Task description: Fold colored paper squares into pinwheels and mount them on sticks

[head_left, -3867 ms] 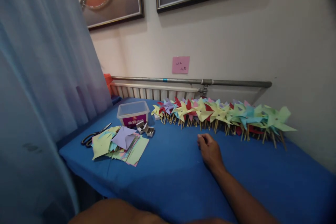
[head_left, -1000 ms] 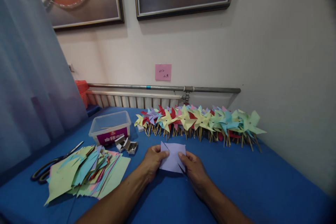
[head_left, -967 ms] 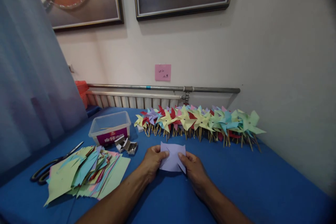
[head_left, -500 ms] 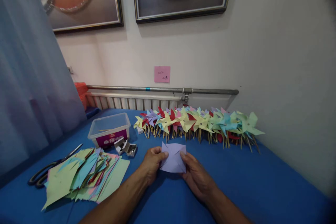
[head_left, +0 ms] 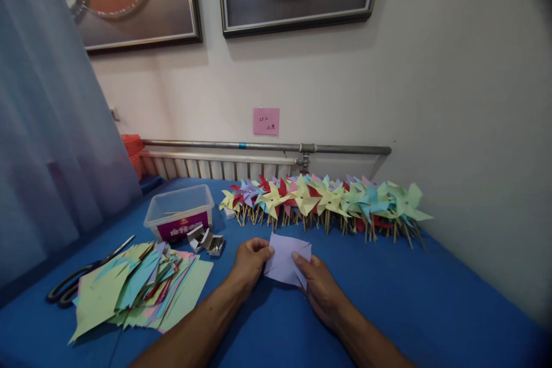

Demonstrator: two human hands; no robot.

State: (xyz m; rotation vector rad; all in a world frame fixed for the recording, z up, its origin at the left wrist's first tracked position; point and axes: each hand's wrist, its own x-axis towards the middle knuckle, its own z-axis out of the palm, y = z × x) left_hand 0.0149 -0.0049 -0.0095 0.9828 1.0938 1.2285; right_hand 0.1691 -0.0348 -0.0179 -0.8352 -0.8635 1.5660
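A square of purple paper [head_left: 282, 264] with slits cut in from its corners is held up just above the blue tablecloth. My left hand [head_left: 250, 264] pinches its left edge between thumb and fingers. On the other side, my right hand [head_left: 321, 287] grips the right part, its thumb lying on the paper's face and its fingers behind, mostly hidden. To the left lies a loose pile of coloured paper squares [head_left: 142, 287], several with cuts. Small white boxes [head_left: 214, 244] beside it hold tiny metal pins.
Many paper pinwheels on sticks [head_left: 328, 201] lie in a row at the back. Black-handled scissors [head_left: 73, 282] rest left of the paper pile. A clear plastic tub [head_left: 181, 213] with thin sticks stands behind it. A radiator [head_left: 215, 167] runs along the wall.
The purple paper has turned slightly clockwise between my hands. My right thumb has shifted further in over its face. The things on the table stay put.
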